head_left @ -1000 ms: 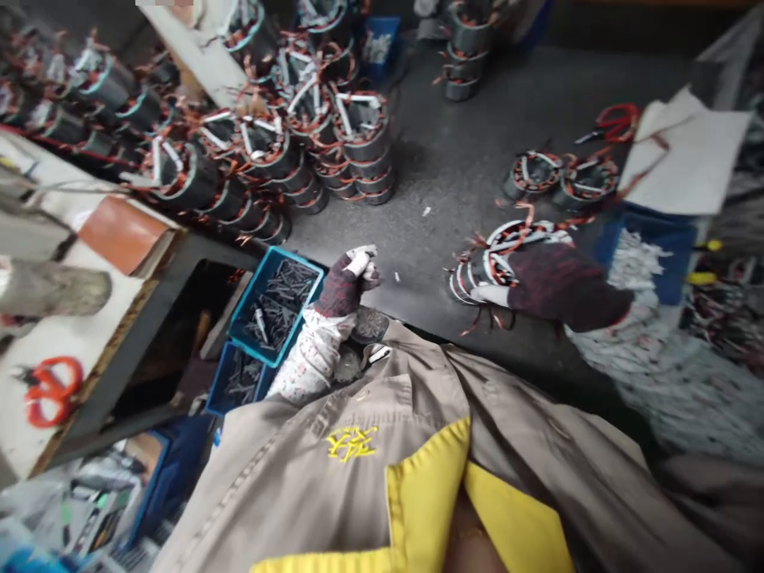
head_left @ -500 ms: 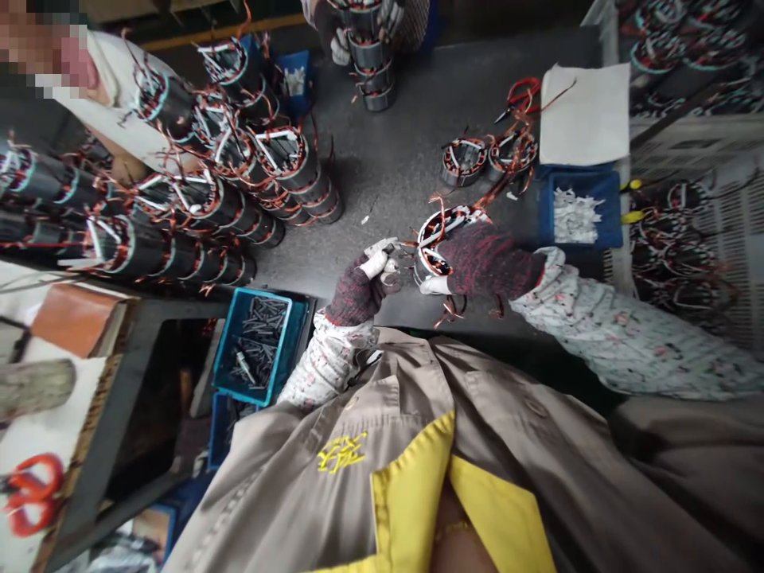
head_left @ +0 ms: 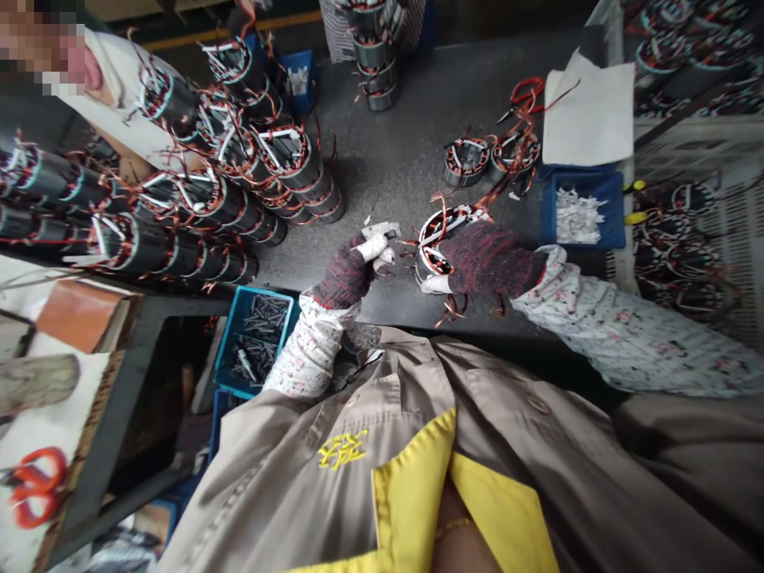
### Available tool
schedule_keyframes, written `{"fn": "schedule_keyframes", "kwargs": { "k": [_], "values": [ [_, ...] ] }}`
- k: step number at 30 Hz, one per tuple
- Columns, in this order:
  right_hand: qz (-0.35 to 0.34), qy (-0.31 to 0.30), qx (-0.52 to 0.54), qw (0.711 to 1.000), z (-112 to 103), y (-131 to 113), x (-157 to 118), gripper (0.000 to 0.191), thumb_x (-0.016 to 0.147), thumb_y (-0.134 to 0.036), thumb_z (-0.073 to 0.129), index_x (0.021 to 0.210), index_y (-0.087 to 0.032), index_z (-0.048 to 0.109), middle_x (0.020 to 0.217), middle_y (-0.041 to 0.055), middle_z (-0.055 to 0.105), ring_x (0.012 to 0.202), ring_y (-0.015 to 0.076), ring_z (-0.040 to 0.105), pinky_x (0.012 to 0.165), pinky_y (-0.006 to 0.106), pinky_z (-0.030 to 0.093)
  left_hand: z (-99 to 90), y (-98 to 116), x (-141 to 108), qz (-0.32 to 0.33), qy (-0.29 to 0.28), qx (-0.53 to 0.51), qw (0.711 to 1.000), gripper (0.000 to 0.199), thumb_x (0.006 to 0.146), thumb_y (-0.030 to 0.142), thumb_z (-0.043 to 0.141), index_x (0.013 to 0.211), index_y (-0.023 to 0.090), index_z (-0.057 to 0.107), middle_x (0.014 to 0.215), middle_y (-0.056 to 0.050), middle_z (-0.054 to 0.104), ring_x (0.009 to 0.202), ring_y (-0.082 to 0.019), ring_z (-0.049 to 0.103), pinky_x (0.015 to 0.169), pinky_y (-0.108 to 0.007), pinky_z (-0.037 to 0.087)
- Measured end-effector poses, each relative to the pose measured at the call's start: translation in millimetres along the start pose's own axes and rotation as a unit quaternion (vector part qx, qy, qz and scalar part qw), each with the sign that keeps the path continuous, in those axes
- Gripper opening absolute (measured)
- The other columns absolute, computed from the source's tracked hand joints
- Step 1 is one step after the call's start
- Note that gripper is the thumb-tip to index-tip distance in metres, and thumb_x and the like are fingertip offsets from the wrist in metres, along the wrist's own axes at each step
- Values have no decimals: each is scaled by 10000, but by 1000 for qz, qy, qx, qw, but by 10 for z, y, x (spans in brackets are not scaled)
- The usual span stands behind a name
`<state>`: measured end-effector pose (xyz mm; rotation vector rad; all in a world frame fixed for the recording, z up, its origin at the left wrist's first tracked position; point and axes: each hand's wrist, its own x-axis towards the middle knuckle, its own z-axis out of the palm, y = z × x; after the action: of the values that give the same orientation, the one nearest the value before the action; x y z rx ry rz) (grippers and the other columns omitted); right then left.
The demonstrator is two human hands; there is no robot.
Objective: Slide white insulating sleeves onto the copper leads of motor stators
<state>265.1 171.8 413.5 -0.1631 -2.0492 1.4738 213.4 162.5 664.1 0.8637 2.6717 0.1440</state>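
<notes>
My right hand (head_left: 486, 259), in a dark red-black knit glove with a white-wrapped fingertip, grips a motor stator (head_left: 434, 229) at the near edge of the worktable. The stator has copper wire ends sticking out and white sleeves around its rim; the glove hides much of its side. Left of it, a small gap apart from its wire ends, is my left hand (head_left: 364, 259). Its white-wrapped fingertips are pinched together, and whatever may be between them is too small to make out. Two more stators (head_left: 466, 161) stand just beyond.
Stacked stators (head_left: 298, 171) fill the left side. A teal bin (head_left: 224, 362) of dark pins sits beside my left forearm. At right are a blue bin (head_left: 614, 211) with white pieces, a white sheet (head_left: 588, 111) and red-handled scissors (head_left: 526, 94). A person's gloved hand (head_left: 391, 17) is at a far stack.
My left hand has drawn back to the left, away from the stator's wire ends. My right hand keeps its hold on the stator. The co-worker's hands at the far stack have shifted.
</notes>
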Motion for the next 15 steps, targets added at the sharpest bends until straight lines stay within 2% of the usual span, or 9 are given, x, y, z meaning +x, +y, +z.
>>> {"fn": "schedule_keyframes", "kwargs": {
  "k": [4, 6, 8, 10, 12, 14, 15],
  "values": [
    [11, 50, 11, 999, 100, -8, 37, 581, 1176, -591, 971, 1502, -112, 941, 1432, 284, 921, 1377, 483, 893, 1169, 521, 637, -69, 76, 109, 31, -27, 59, 997, 475, 985, 368, 1111, 1366, 144, 938, 822, -16, 811, 647, -152, 746, 630, -237, 649],
    [27, 86, 33, 995, 170, -10, 36, 579, 1126, -599, 1039, 1441, -118, 968, 1364, 276, 935, 1317, 491, 909, 1154, 543, 668, -104, 73, 99, 39, -12, 51, 998, 550, 1011, 390, 1105, 1485, 178, 922, 883, -20, 844, 701, -170, 791, 675, -253, 678],
    [39, 131, 76, 988, 236, -8, 21, 604, 1135, -643, 1013, 1413, -108, 985, 1343, 286, 936, 1305, 523, 906, 1177, 604, 689, -120, 46, 25, 47, 6, 31, 998, 628, 1035, 382, 1091, 1606, 221, 885, 927, -17, 860, 770, -197, 836, 723, -276, 703],
    [21, 210, 130, 969, 277, -11, 7, 629, 1200, -682, 902, 1459, -115, 985, 1430, 283, 930, 1389, 534, 881, 1263, 653, 682, -102, 8, -96, 54, 3, 17, 998, 682, 1037, 379, 1096, 1661, 245, 858, 911, -11, 847, 784, -217, 846, 733, -298, 710],
    [-27, 285, 169, 943, 280, -26, 12, 590, 1244, -635, 812, 1523, -140, 968, 1620, 251, 889, 1546, 508, 824, 1400, 653, 631, -49, -23, -224, 71, -25, 22, 997, 695, 1005, 414, 1133, 1623, 239, 869, 875, -7, 827, 723, -208, 814, 692, -304, 696],
    [-54, 297, 197, 933, 253, -48, 43, 482, 1214, -512, 825, 1507, -157, 967, 1728, 214, 848, 1618, 484, 785, 1467, 630, 598, 13, -44, -325, 93, -56, 35, 993, 694, 949, 454, 1180, 1535, 222, 889, 902, -17, 845, 698, -202, 797, 645, -305, 686],
    [-50, 285, 218, 932, 236, -56, 63, 418, 1171, -449, 862, 1455, -165, 978, 1702, 202, 861, 1599, 478, 794, 1464, 617, 605, 35, -53, -360, 96, -66, 39, 992, 714, 919, 460, 1200, 1512, 215, 886, 933, -25, 864, 713, -210, 809, 642, -311, 694]
  ]
}}
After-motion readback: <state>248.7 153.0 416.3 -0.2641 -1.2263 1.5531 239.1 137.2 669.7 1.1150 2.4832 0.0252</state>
